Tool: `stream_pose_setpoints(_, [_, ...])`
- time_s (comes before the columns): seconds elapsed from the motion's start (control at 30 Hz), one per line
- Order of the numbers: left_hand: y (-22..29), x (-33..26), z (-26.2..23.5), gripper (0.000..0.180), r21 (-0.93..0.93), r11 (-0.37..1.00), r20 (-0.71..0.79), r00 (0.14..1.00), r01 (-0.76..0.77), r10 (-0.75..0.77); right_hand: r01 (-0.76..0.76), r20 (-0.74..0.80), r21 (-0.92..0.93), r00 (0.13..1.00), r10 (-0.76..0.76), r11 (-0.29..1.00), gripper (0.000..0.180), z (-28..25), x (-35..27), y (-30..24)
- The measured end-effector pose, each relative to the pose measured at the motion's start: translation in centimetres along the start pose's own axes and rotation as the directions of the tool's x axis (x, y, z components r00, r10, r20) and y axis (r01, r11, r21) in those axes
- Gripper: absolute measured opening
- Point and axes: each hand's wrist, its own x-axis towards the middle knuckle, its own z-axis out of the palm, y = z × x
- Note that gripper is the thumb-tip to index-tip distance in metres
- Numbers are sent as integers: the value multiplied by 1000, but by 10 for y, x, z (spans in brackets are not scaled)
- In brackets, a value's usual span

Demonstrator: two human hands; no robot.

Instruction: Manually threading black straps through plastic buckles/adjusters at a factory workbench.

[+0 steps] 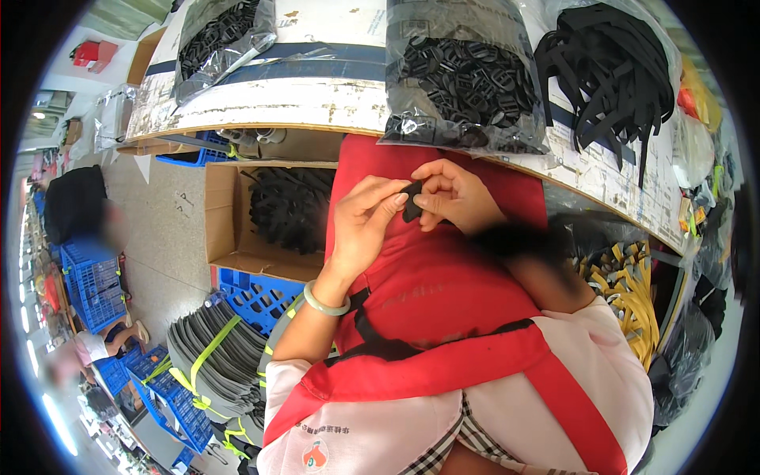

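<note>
Over my lap, both hands meet on a small black piece [412, 203], either a buckle or a short bit of strap; which one I cannot tell. Thumb and fingertips of my left hand [366, 215] pinch it from the left. My right hand [461, 198] is closed on its other side, thumb against the fingers. A red apron [443, 277] spreads beneath them. Just beyond the hands, a clear bag of black plastic buckles [467, 83] lies at the table's front edge.
The worn white table [332, 99] also bears another buckle bag [218, 39] and a heap of black straps [606, 71]. A cardboard box [226, 218] of black strips stands left of my lap, grey sheets [214, 352] lower left, yellow straps [625, 293] at right. Someone sits far left.
</note>
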Motion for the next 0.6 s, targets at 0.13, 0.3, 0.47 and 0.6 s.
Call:
stream_pose_setpoints(0.13, [-1, 1, -1, 18, 147, 984, 88, 992, -99, 87, -10, 24, -96, 1000, 13, 995, 32, -3, -4, -5])
stream_pose_setpoints(0.3, [-2, -2, 3, 16, 115, 992, 59, 998, -42, 35, 77, -84, -84, 993, -84, 994, 28, -3, 2, -1])
stream_pose_setpoints(0.47, [-6, -8, -3, 15, 12, 1000, 93, 995, 23, -24, -183, 73, 69, 981, 178, 981, 21, -18, 3, 7])
stream_pose_setpoints(0.6, [11, -19, -21, 15, -102, 986, 119, 986, 132, -120, -94, 176, -74, 979, 106, 993, 19, -8, 11, 8])
